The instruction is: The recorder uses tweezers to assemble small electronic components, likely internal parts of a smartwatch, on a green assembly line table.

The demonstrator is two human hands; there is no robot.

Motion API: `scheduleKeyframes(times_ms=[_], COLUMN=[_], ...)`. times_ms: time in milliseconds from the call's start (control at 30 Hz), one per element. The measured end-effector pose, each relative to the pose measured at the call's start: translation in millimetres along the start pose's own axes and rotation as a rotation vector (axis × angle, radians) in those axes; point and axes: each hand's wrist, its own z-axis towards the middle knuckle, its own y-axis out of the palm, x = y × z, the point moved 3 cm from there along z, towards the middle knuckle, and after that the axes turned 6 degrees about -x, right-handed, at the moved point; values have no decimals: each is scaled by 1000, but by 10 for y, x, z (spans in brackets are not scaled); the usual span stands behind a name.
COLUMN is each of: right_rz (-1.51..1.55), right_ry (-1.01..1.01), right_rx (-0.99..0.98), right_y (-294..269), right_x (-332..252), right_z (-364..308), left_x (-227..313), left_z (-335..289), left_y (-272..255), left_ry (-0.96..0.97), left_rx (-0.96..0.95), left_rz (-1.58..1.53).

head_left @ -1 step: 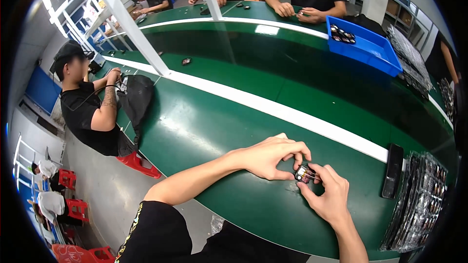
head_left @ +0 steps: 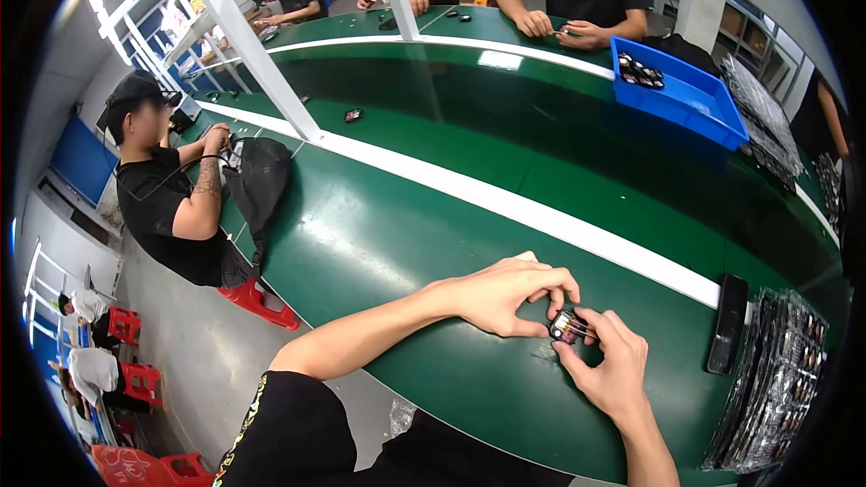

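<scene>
A small black-cased piece (head_left: 567, 327) with a pale patch and thin coloured strips or wires on its face is held low over the green tabletop; its exact kind is too small to make out. My left hand (head_left: 511, 296) curves round its left side, thumb and fingertips at the edge. From the right, my right hand (head_left: 610, 357) pinches the opposite edge between thumb and fingers. Both hands are closed on this same piece, and the fingertips hide parts of its rim.
Right of my hands lie a long black object (head_left: 727, 325) and a stack of clear plastic-wrapped trays (head_left: 767, 383). A white divider (head_left: 541, 219) crosses beyond them. Farther off stands a blue bin (head_left: 719, 131) with dark pieces. A person (head_left: 171, 189) sits at left beside a black bag (head_left: 259, 182).
The whole picture has shifted slightly right and down. Both hands stay around the small black-cased piece with almost no change of grip.
</scene>
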Motion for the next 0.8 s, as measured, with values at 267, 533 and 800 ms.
scheduleKeyframes(times_ms=[267, 533, 800], right_rz=[66, 67, 99], right_ry=[-13, -4, -10], right_rx=[24, 31, 15], right_y=[49, 40, 64], right_x=[-48, -28, -12], right_z=[82, 76, 55], left_x=[-13, -54, -34], left_z=[-85, -60, -87], left_y=[-25, -28, -20], left_ry=[-14, -7, -18], left_rx=[1, -27, -27], left_rz=[16, -5, -11])
